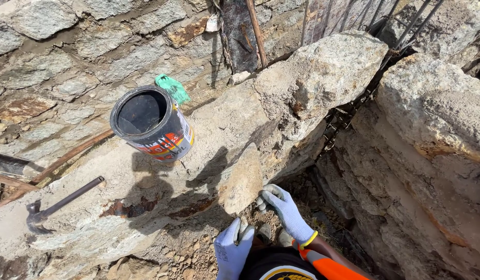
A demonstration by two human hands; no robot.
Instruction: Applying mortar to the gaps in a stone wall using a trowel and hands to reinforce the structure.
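Both gloved hands low: left hand (232,249), right hand (284,207)

- An open round tin can (151,123) stands on the stone wall (224,124), dark inside.
- Its label (170,142) wraps the side: dark, with orange, red and white bands.
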